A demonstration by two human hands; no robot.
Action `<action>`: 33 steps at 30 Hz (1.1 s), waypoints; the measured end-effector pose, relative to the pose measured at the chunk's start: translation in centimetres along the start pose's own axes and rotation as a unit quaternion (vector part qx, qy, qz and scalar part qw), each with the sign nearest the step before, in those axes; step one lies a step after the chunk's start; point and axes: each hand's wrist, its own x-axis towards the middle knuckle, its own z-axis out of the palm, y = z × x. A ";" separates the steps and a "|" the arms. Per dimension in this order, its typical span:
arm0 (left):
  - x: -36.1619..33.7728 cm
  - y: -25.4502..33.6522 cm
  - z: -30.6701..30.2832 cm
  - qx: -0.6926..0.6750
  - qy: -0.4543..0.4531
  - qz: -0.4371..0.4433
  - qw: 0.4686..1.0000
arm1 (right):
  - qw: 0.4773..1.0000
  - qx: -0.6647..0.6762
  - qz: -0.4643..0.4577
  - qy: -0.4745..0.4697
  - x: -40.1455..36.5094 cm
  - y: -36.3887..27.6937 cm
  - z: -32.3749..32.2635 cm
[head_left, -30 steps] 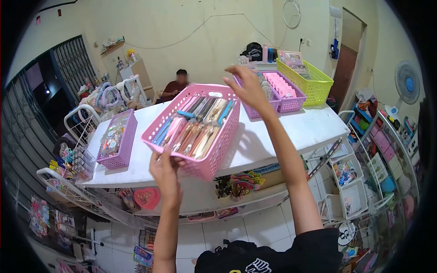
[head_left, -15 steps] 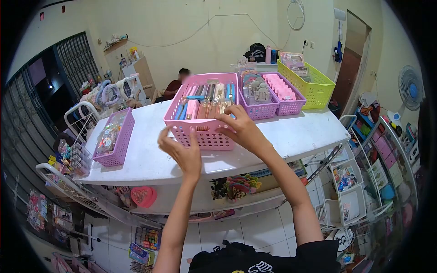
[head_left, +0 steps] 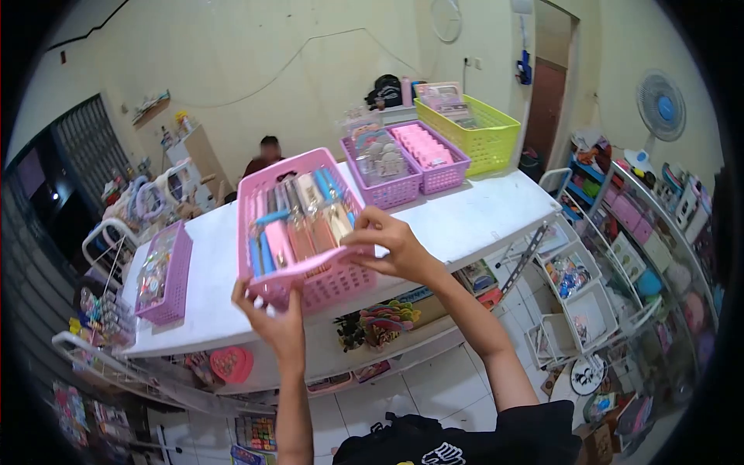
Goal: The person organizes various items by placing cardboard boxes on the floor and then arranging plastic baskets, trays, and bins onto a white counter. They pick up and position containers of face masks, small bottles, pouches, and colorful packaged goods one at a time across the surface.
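A pink plastic basket point(head_left: 333, 289) stands at the near edge of the white table, its near end slanted toward me. Packed inside are slim items point(head_left: 280, 240) in pink, blue, brown and cream, some in clear wrapping. My left hand point(head_left: 275, 325) grips the basket's near left corner, fingers at the outer side and thumb against the front wall. At the near right corner, my right hand point(head_left: 397, 246) is closed over the rim, its fingers curled at the edge.
Two purple baskets point(head_left: 391, 193) and a lime green basket point(head_left: 496, 147) stand at the right on the white table point(head_left: 457, 209). Another purple basket point(head_left: 180, 271) is at the left end. Below is a shelf with a pink heart-shaped box point(head_left: 232, 364). A person point(head_left: 263, 155) sits behind the table.
The pink basket has come nearer to me, toward the table's front edge, and tilted in view. My left hand has closed on its corner; my right hand keeps its hold. My view has shifted.
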 end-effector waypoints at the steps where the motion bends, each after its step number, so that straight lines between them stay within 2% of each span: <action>1: -1.3 1.1 -0.7 0.027 0.003 0.005 1.000 | 1.000 0.007 0.021 -0.011 -0.7 -1.1 -0.9; 2: -2.5 1.5 -1.5 0.045 0.001 0.032 0.998 | 0.999 0.014 0.041 -0.023 -1.4 -2.3 -1.6; 4: -4.4 1.6 -2.9 0.056 -0.008 0.060 0.997 | 1.000 0.001 0.013 -0.007 -2.8 -4.8 -2.6; 5: -5.2 1.4 -3.6 0.016 -0.012 0.076 0.997 | 1.000 0.003 -0.003 -0.010 -3.5 -6.2 -3.0; 6: -5.7 1.4 -4.2 -0.023 -0.017 0.091 0.995 | 0.999 -0.004 0.039 -0.037 -4.2 -8.2 -3.6; 9: -6.4 1.7 -5.1 -0.072 -0.068 0.099 0.990 | 0.998 -0.035 0.042 -0.025 -5.7 -12.0 -4.7; 12: -5.5 1.4 -3.6 -0.157 -0.126 0.061 0.978 | 0.995 -0.081 0.057 0.018 -6.7 -13.9 -4.4; 14: -4.1 0.0 -1.0 -0.214 -0.188 0.029 0.958 | 0.978 -0.176 0.094 0.065 -7.0 -14.1 -4.0; 16: -2.3 -0.2 2.3 -0.245 -0.280 0.003 0.928 | 0.970 -0.211 0.090 0.082 -7.0 -12.7 -3.4; 18: -0.6 0.3 6.1 -0.293 -0.354 0.023 0.888 | 0.921 -0.350 0.130 0.111 -6.3 -11.0 -2.9; 19: -0.1 0.4 7.8 -0.270 -0.362 0.041 0.891 | 0.921 -0.351 0.127 0.111 -6.0 -9.6 -2.6; 21: 0.6 -0.1 11.2 -0.190 -0.368 0.084 0.906 | 0.869 -0.442 0.136 0.176 -5.4 -6.6 -2.1; 22: 0.9 0.3 12.4 -0.192 -0.385 0.064 0.900 | 0.871 -0.441 0.131 0.175 -5.0 -5.4 -2.2; 24: 1.6 0.1 14.2 -0.151 -0.396 0.117 0.898 | 0.834 -0.486 0.174 0.193 -4.3 -3.3 -2.4; 25: 1.8 0.3 14.7 -0.154 -0.397 0.138 0.894 | 0.837 -0.483 0.172 0.190 -4.1 -2.2 -2.4; 27: 1.5 0.8 14.7 -0.177 -0.396 0.167 0.885 | 0.800 -0.529 0.182 0.218 -3.6 -0.1 -2.4; 30: 1.0 2.4 11.7 -0.152 -0.378 0.202 0.891 | 0.792 -0.530 0.205 0.226 -3.1 2.1 -3.2; 31: 1.0 2.5 10.3 -0.159 -0.374 0.190 0.894 | 0.797 -0.510 0.217 0.241 -3.0 2.4 -3.5; 33: 1.2 1.7 7.4 -0.150 -0.297 0.234 0.914 | 0.785 -0.536 0.207 0.232 -3.5 3.2 -4.6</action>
